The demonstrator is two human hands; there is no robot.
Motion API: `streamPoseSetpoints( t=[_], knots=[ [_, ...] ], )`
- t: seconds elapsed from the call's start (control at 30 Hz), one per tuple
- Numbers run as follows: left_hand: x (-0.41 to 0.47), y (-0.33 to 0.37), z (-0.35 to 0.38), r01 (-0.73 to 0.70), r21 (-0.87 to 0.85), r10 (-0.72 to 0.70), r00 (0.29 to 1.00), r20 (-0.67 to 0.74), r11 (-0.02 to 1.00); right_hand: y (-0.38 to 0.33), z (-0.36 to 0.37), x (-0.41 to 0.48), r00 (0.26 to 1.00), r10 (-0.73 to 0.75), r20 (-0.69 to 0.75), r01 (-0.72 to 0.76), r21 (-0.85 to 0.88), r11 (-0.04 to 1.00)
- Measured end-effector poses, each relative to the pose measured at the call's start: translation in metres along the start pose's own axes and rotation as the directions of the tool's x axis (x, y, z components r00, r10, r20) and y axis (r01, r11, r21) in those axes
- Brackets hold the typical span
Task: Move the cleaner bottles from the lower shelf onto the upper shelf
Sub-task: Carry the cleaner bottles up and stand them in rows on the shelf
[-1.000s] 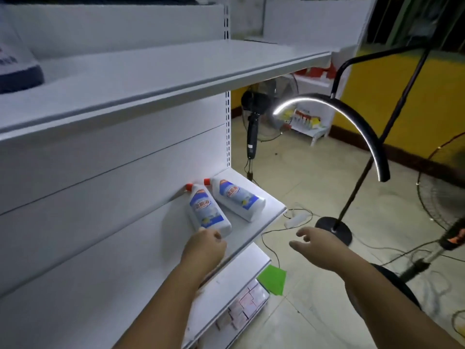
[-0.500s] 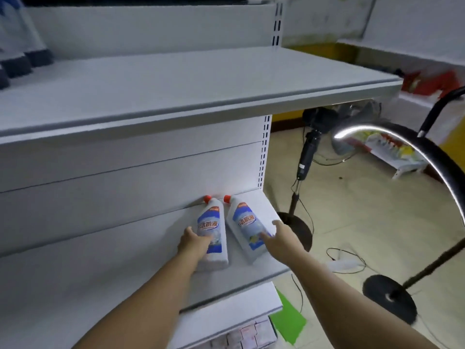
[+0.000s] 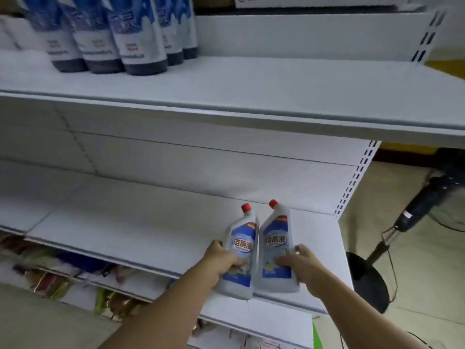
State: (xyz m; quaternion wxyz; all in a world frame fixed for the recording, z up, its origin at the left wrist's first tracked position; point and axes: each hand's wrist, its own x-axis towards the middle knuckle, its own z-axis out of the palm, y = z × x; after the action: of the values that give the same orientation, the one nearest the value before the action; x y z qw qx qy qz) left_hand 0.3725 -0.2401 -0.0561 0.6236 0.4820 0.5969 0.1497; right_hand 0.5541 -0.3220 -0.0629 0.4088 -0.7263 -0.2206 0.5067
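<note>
Two cleaner bottles, white with blue labels and red caps, side by side over the front right part of the lower shelf point(image 3: 138, 230).
- Left bottle point(image 3: 242, 250): cap points up and away towards the back panel, body tilted, base over the shelf's front edge.
- Right bottle point(image 3: 276, 248): same pose, just beside the left one. Their sides appear to meet at mid-height.
- Cannot tell whether either base rests on the shelf or is raised off it.

Hands:
- Left hand point(image 3: 221, 263): grips the left bottle from its left side, fingers curled round the lower body, thumb across the label.
- Right hand point(image 3: 304, 267): grips the right bottle from its right side, fingers wrapped over the lower label.
- Both forearms come in from the bottom of the view.

Surroundings:
- Upper shelf point(image 3: 251, 91): white, above the bottles, with a bare stretch directly over them.
- Tall bottles point(image 3: 141, 39) with blue and white labels and dark bases stand in a cluster at its left rear.
- Below the lower shelf, at left: blurred coloured packets point(image 3: 50, 275); contents not legible.
- Right of the shelving: a black fan stand point(image 3: 415, 210) with a round base on a pale tiled floor point(image 3: 415, 248).
</note>
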Motion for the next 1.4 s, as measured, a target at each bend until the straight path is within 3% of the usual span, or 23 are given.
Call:
streamPoseSetpoints(
  t=[0.23,0.5,0.77,0.97,1.03,1.2,1.4],
  knots=[
    [-0.069,-0.049,-0.187,-0.174,-0.482,0.076,0.974,-0.215,0.859,-0.036,0.161,-0.047,0.918,-0.198,0.344,0.222,-0.033,0.975],
    [-0.202,-0.087,-0.399,-0.490,-0.518,0.264,0.853,-0.450,0.701,-0.112,0.374,-0.149,0.640,-0.359,0.679,0.396,0.109,0.912],
    [-0.281,-0.072,-0.571,-0.661,-0.374,0.358,0.701,-0.616,0.651,-0.191,0.517,-0.235,0.459,-0.520,0.721,0.503,0.272,0.821],
    [-0.287,-0.042,-0.671,-0.741,-0.262,0.430,0.598,-0.677,0.618,-0.251,0.612,-0.237,0.321,-0.605,0.729,0.566,0.364,0.739],
    [-0.281,-0.034,-0.701,-0.737,-0.265,0.405,0.592,-0.697,0.621,-0.273,0.649,-0.235,0.289,-0.635,0.717,0.572,0.403,0.715],
    [-0.274,-0.019,-0.789,-0.729,-0.220,0.399,0.571,-0.718,0.648,-0.318,0.751,-0.227,0.255,-0.649,0.717,0.550,0.444,0.707],
    [-0.255,-0.024,-0.907,-0.774,-0.198,0.446,0.531,-0.721,0.602,-0.351,0.870,-0.212,0.296,-0.619,0.727,0.534,0.412,0.738]
  ],
)
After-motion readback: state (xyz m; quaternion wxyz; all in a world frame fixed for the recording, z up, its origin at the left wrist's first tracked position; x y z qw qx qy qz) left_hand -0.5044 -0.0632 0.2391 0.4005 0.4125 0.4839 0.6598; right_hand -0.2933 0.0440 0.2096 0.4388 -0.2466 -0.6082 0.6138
